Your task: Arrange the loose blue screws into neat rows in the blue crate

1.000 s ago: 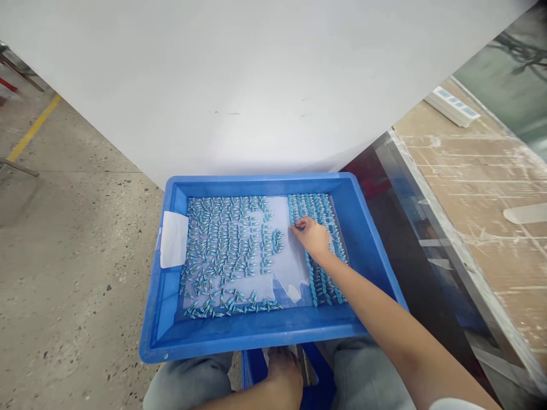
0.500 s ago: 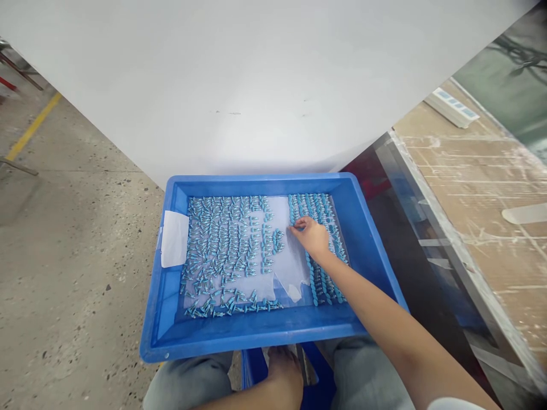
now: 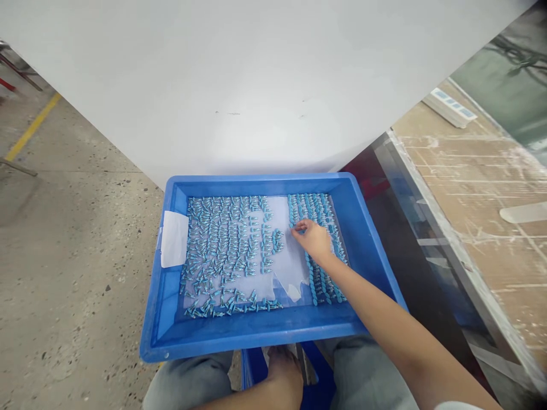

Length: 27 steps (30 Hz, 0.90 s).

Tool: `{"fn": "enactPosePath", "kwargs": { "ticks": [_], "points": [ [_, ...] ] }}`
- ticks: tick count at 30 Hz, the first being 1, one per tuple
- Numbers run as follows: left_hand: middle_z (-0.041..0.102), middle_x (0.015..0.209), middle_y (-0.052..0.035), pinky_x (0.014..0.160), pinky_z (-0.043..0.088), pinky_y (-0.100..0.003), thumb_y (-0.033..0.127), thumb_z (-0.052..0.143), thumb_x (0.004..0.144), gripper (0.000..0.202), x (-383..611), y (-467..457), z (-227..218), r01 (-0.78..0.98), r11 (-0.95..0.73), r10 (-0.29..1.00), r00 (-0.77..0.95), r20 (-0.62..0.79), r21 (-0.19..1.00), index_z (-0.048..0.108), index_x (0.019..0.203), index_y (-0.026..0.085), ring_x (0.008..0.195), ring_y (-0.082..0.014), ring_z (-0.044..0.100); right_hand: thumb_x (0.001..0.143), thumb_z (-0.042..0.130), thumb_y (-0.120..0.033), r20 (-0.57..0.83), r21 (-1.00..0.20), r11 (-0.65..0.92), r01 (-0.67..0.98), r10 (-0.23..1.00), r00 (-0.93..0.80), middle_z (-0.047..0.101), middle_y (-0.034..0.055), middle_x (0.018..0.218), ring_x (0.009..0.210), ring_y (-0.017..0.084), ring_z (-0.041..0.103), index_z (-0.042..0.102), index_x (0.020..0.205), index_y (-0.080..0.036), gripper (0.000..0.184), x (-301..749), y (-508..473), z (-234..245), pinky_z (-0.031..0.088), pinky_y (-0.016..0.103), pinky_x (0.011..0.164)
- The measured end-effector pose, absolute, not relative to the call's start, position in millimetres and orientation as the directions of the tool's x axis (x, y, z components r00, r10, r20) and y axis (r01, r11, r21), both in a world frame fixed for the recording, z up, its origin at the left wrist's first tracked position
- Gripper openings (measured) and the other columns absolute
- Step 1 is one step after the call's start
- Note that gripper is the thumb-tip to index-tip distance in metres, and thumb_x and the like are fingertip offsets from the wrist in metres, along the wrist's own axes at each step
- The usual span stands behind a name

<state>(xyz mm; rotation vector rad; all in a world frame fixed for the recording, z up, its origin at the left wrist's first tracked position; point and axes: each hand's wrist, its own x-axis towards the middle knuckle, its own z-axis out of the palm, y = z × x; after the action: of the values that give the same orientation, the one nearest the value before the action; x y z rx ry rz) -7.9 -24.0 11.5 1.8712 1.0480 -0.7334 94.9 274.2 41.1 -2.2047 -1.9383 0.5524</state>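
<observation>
A blue plastic tray (image 3: pixel 273 329) holds many small pieces with flat blue heads and slim metallic shanks. The left group of pieces (image 3: pixel 226 233) lies in loose rows, with some scattered along the near side. On the right, another group of pieces (image 3: pixel 318 279) lies in tight rows. My right hand (image 3: pixel 314 236) is over the left edge of that right group, thumb and fingers pinched together; whatever is between the fingertips is too small to make out. Below the tray's near rim, between my knees, is my left hand (image 3: pixel 282 370), its fingers mostly hidden.
A white paper label (image 3: pixel 174 239) hangs over the tray's left rim. Behind the tray rises a white panel (image 3: pixel 256 85). To the right stands a worn, cardboard-topped bench (image 3: pixel 482 171) with a white strip-shaped object (image 3: pixel 450 107) on it. Speckled floor (image 3: pixel 85 256) shows at left.
My right hand has shifted very slightly to the right and down, still pinched. My left hand and the pieces look the same.
</observation>
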Motion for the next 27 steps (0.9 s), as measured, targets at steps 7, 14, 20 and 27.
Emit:
{"fn": "enactPosePath", "kwargs": {
  "ticks": [7,14,20,27],
  "points": [
    [0.048,0.147,-0.0281,0.111,0.037,-0.059,0.023,0.051,0.091,0.060,-10.0,-20.2,16.1,0.868,-0.302,0.344,0.485,-0.804,0.395,0.044,0.147,0.002,0.137,-0.0405,0.045,0.085,0.064,-0.044,-0.160,-0.322,-0.150,0.935,0.982,0.103,0.076,0.0004,0.098,0.090,0.019,0.070,0.071,0.100,-0.026,0.025,87.8,282.9,36.4,0.050,0.027,0.076],
    [0.051,0.145,-0.0258,0.106,0.039,-0.063,0.020,0.055,0.088,0.060,-9.7,-21.6,12.6,0.871,-0.282,0.379,0.486,-0.787,0.402,0.047,0.147,0.011,0.134,-0.0414,0.048,0.086,0.060,-0.041,-0.149,-0.284,-0.129,0.950,0.985,0.089,0.077,0.0008,0.096,0.087,0.020,0.071,0.076,0.098,-0.029,0.023,91.6,282.9,38.8,0.051,0.028,0.076],
    [0.053,0.142,-0.0268,0.104,0.040,-0.061,0.021,0.049,0.091,0.056,-8.4,-25.1,7.9,0.885,-0.281,0.393,0.460,-0.796,0.372,0.049,0.146,0.009,0.132,-0.0402,0.051,0.086,0.061,-0.040,-0.148,-0.276,-0.116,0.954,0.986,0.078,0.077,-0.0002,0.098,0.088,0.019,0.071,0.076,0.098,-0.029,0.022,90.0,282.8,39.0,0.051,0.027,0.077],
    [0.055,0.139,-0.0301,0.104,0.039,-0.060,0.023,0.057,0.086,0.060,-10.5,-23.9,10.8,0.874,-0.259,0.394,0.485,-0.781,0.412,0.051,0.143,0.004,0.130,-0.0422,0.051,0.083,0.065,-0.040,-0.122,-0.293,-0.128,0.947,0.988,0.096,0.076,0.0001,0.099,0.090,0.020,0.071,0.072,0.102,-0.027,0.024,89.6,285.8,36.2,0.050,0.028,0.078]
  ]
}}
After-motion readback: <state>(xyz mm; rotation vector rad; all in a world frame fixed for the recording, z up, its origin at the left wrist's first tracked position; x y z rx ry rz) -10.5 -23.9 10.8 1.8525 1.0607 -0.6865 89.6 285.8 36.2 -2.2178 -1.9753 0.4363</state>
